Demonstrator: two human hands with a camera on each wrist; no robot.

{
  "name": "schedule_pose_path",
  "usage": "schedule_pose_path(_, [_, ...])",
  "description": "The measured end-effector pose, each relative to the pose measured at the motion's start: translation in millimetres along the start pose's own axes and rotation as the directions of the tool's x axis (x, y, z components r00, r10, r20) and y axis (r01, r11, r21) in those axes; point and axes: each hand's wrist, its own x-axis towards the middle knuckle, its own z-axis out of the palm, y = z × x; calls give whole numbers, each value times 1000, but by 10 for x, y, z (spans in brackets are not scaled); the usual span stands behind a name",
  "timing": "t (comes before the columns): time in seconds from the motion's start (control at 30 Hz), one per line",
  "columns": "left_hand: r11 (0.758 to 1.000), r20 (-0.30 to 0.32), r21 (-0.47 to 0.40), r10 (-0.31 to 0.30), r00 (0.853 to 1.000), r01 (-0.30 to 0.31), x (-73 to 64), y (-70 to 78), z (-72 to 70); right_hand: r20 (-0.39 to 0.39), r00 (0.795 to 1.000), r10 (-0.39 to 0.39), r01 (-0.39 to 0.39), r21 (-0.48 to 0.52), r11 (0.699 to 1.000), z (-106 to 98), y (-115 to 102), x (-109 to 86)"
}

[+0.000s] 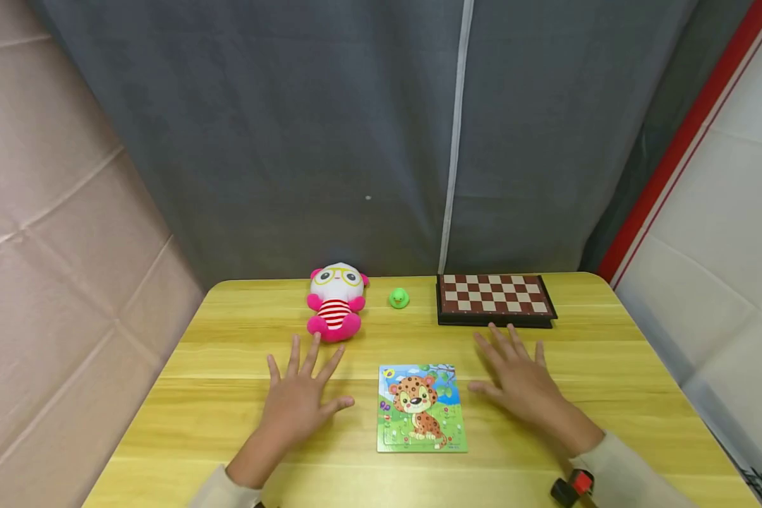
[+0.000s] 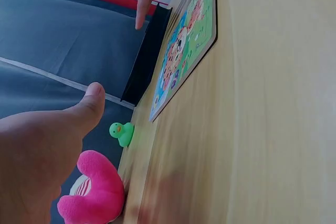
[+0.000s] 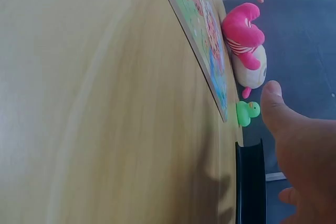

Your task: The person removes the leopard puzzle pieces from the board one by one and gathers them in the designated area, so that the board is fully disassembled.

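Note:
Fingers spread, my left hand (image 1: 295,403) hovers over the table left of a jigsaw puzzle (image 1: 422,409) with a cartoon leopard on it. My right hand (image 1: 522,384) is on the puzzle's other side, its fingers also spread, holding nothing. Beyond the left fingertips lies a pink and white plush panda (image 1: 335,303) with yellow glasses and a striped belly. A folded chessboard case (image 1: 494,299) lies just past the right fingertips. Between panda and case sits a small green rubber duck (image 1: 398,298), seen too in the left wrist view. Both wrist views show a raised thumb, apart from every object.
The wooden table (image 1: 184,395) ends at a grey curtain (image 1: 279,141) behind the toys. Pale walls (image 1: 63,268) stand on both sides, the right one with a red strip (image 1: 679,148). A black and red device (image 1: 573,487) is at the right cuff.

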Motion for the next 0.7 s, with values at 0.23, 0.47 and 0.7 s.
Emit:
schedule_pose_path(0.23, [999,3,-9,37,999,-37,-66,114,6,1,1000,-23,23,17,1000,48,-60,5])
schedule_pose_path(0.47, [995,30,-46,87,996,-85,-145,236,60,13,999,-50,50,21,999,73,-133,32])
schedule_pose_path(0.7, [986,75,-110,132,988,-124,-193,332,141,17,997,-76,75,54,996,86,-242,73])
